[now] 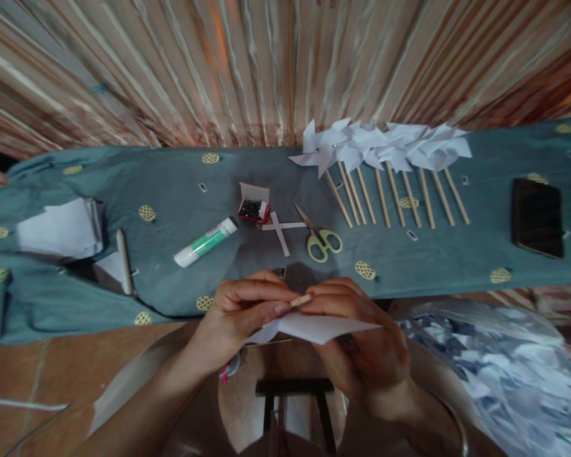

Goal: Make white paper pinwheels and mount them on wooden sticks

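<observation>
My left hand (240, 311) and my right hand (356, 330) meet just in front of the table's near edge, fingers pinched together. Between them they hold a folded white paper pinwheel (314, 327) and the tip of a thin wooden stick (301, 300). Both hands are closed on this piece. On the teal cloth (457, 254) just beyond lie yellow-handled scissors (321, 240), two crossed white paper strips (280, 230), a small open box of pins (253, 206) and a green-and-white glue stick (205, 242).
A row of several finished white pinwheels on wooden sticks (385, 165) lies at the back right. A black phone (537, 217) is far right. A stack of white paper (59, 228) and a pen (124, 260) lie left. A plastic bag of paper scraps (495, 374) sits lower right. A striped curtain hangs behind.
</observation>
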Motion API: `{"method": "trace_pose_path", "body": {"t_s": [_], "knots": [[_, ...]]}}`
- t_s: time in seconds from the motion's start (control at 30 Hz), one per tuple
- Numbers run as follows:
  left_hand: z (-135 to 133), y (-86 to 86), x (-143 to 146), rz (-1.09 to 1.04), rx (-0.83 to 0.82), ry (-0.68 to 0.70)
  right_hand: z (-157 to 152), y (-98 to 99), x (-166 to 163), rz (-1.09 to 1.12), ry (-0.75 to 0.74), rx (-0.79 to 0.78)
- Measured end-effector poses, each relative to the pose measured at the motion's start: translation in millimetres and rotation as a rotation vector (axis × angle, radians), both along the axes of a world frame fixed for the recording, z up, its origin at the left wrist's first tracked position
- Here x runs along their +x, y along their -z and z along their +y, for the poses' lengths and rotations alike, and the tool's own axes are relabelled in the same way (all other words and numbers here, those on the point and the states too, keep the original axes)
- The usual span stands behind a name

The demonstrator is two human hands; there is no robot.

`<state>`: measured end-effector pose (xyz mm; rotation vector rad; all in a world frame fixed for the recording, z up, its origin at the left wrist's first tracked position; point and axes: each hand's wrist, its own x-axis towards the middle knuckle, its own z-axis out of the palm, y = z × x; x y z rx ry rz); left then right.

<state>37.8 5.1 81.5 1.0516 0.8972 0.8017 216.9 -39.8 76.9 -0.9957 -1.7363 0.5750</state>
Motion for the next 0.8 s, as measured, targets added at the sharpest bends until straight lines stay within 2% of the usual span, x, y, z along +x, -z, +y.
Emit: {"method": "trace_pose_path", "body": {"t_s": [0.47, 0.63, 0.8], "knots": [[0, -14.4, -2, 0.18, 0.235, -0.036, -3, 1.9, -3, 0.073, 0.024, -0.112], [-2, -15.8, -2, 0.203, 0.225, -0.062, -3, 2.5, -5, 0.101, 0.052, -0.186], [-1, -2.6, -1, 0.19, 0.147, -0.097, 1, 5.3, -6, 0.144, 0.07, -0.389]]}}
